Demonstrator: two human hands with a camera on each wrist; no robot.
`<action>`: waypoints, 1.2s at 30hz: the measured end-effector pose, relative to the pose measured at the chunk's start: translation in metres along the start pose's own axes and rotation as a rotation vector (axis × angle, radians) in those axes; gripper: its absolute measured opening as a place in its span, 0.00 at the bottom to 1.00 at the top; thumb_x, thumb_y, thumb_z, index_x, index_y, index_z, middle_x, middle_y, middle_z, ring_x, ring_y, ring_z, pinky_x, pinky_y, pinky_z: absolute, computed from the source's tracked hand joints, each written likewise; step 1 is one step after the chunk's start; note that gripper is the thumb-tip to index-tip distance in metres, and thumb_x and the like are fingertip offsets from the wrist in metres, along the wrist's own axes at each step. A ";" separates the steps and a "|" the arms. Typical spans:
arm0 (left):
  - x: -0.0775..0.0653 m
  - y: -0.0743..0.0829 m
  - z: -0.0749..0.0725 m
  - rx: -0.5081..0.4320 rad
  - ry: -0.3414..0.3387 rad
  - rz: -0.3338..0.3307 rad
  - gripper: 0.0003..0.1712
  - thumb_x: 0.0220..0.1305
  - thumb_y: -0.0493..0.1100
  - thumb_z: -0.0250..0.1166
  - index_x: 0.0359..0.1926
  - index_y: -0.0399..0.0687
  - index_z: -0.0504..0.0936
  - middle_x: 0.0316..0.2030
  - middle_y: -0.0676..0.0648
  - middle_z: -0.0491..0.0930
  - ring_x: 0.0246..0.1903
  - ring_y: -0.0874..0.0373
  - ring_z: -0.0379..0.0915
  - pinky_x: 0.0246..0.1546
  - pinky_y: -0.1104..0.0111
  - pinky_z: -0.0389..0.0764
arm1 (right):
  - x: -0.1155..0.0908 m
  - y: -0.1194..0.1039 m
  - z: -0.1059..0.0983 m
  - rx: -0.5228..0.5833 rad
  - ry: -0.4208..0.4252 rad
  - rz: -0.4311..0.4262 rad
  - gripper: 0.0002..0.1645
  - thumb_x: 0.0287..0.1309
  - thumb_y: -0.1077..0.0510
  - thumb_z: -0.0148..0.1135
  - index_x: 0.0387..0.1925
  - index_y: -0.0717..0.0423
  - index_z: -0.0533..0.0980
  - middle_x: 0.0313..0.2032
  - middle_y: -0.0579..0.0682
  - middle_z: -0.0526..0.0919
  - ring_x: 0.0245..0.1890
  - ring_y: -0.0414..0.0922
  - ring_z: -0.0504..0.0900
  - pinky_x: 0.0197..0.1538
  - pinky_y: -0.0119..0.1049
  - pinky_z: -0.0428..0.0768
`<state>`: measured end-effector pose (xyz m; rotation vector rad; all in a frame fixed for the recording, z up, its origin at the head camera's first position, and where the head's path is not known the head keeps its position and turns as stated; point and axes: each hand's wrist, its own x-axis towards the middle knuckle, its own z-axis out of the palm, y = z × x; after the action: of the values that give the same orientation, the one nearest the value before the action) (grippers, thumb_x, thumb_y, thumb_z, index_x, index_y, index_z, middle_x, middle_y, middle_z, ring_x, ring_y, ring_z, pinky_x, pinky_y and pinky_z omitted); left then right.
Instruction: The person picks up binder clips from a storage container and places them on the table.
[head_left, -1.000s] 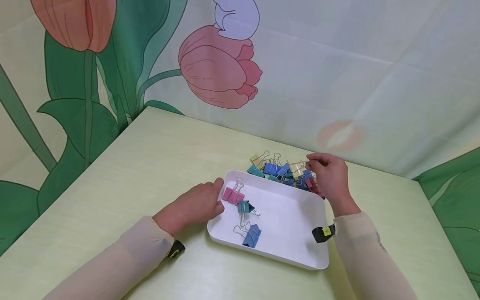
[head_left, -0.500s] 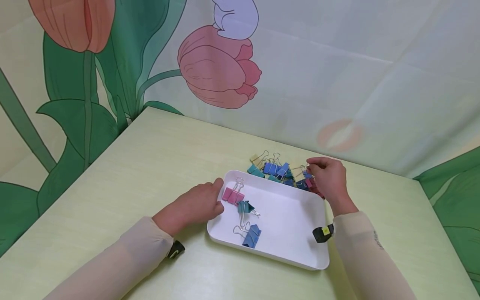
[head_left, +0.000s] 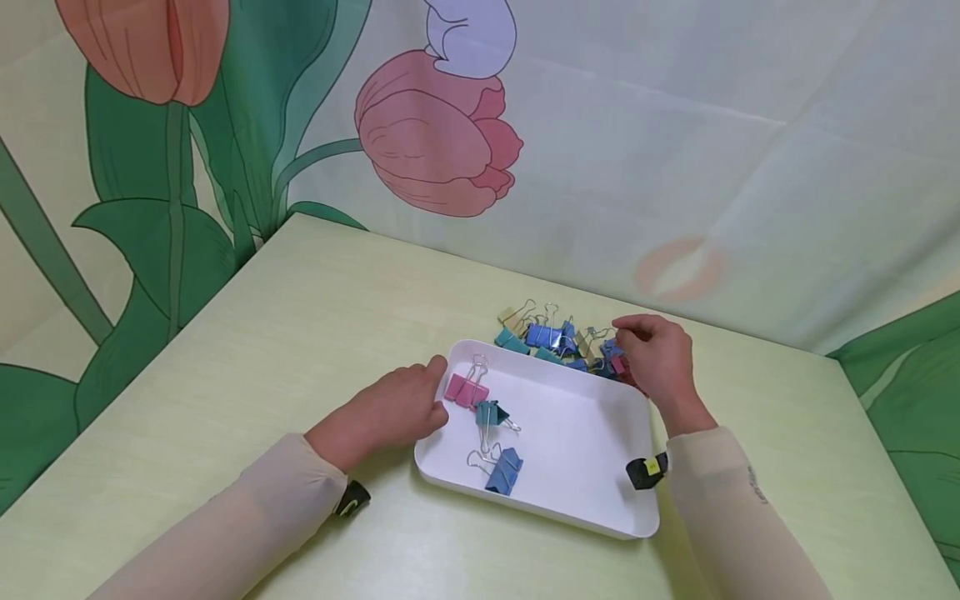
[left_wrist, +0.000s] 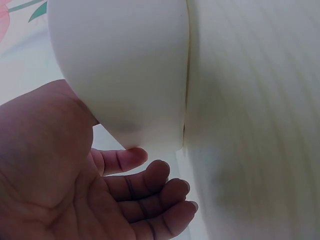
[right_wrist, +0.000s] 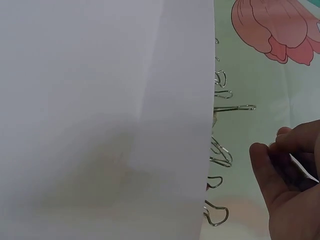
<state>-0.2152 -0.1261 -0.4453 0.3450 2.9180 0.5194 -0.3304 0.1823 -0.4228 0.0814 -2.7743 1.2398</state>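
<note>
My left hand (head_left: 397, 407) grips the left end of a white tray (head_left: 573, 450). In the left wrist view, the curled fingers (left_wrist: 157, 172) lie against the tray's outer wall. Inside the tray are a pink binder clip (head_left: 467, 392), a teal binder clip (head_left: 489, 414) and a blue binder clip (head_left: 504, 472). My right hand (head_left: 662, 358) is above the right end of a heap of binder clips (head_left: 547, 336) behind the tray. Its thumb and forefinger tips meet, with nothing visible between them in the right wrist view. A yellow binder clip (head_left: 583, 343) lies just left of those fingertips.
The pale table (head_left: 337, 308) runs back to a printed curtain (head_left: 675, 150) with tulips. In the right wrist view the tray wall (right_wrist: 110, 100) hides most of the heap, and only wire handles (right_wrist: 235, 108) show past its edge.
The yellow binder clip by my right fingertips has tipped and dropped slightly left, away from them. A blue binder clip beside it has turned. My right hand lowered slightly; the left hand and tray stayed still.
</note>
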 end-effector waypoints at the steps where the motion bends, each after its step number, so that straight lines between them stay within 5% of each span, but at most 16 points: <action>1: 0.000 0.000 0.000 0.000 0.000 -0.002 0.23 0.60 0.44 0.57 0.53 0.37 0.64 0.30 0.45 0.73 0.28 0.53 0.68 0.34 0.64 0.72 | -0.001 -0.001 0.000 0.002 0.003 -0.001 0.15 0.66 0.54 0.53 0.48 0.51 0.81 0.42 0.56 0.83 0.31 0.54 0.81 0.29 0.38 0.82; 5: 0.000 0.000 0.000 -0.001 0.002 0.000 0.23 0.60 0.44 0.57 0.53 0.36 0.64 0.30 0.45 0.73 0.28 0.53 0.68 0.34 0.64 0.72 | -0.005 -0.007 0.000 0.015 0.007 -0.003 0.15 0.66 0.54 0.54 0.48 0.51 0.80 0.41 0.55 0.82 0.23 0.50 0.80 0.32 0.45 0.84; 8: 0.000 0.000 0.000 -0.003 0.004 0.002 0.23 0.60 0.44 0.57 0.53 0.36 0.64 0.29 0.45 0.73 0.28 0.53 0.68 0.34 0.64 0.72 | -0.009 -0.012 0.000 -0.008 0.026 -0.050 0.14 0.66 0.55 0.54 0.47 0.52 0.81 0.41 0.55 0.83 0.23 0.51 0.81 0.29 0.41 0.83; 15: 0.000 0.000 -0.001 0.000 -0.006 -0.007 0.24 0.61 0.44 0.57 0.53 0.37 0.64 0.30 0.45 0.73 0.27 0.53 0.68 0.33 0.64 0.72 | -0.019 -0.024 0.003 -0.093 0.043 -0.221 0.13 0.64 0.58 0.55 0.45 0.55 0.82 0.45 0.54 0.83 0.42 0.50 0.83 0.41 0.43 0.82; 20: 0.000 -0.001 -0.001 0.002 -0.002 -0.007 0.24 0.61 0.44 0.57 0.53 0.36 0.64 0.29 0.45 0.72 0.27 0.53 0.68 0.33 0.64 0.72 | -0.028 -0.036 0.006 -0.107 -0.016 -0.289 0.12 0.63 0.58 0.58 0.45 0.56 0.82 0.44 0.54 0.84 0.44 0.50 0.83 0.49 0.47 0.81; 36: 0.000 0.000 0.000 0.006 -0.004 -0.010 0.23 0.61 0.44 0.57 0.53 0.37 0.64 0.30 0.45 0.73 0.28 0.53 0.69 0.34 0.64 0.72 | -0.060 -0.064 0.025 -0.108 -0.255 -0.355 0.16 0.58 0.57 0.64 0.49 0.53 0.81 0.45 0.51 0.85 0.45 0.46 0.84 0.49 0.42 0.82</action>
<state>-0.2152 -0.1262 -0.4453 0.3318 2.9162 0.5087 -0.2671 0.1215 -0.3991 0.7353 -2.8516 1.0502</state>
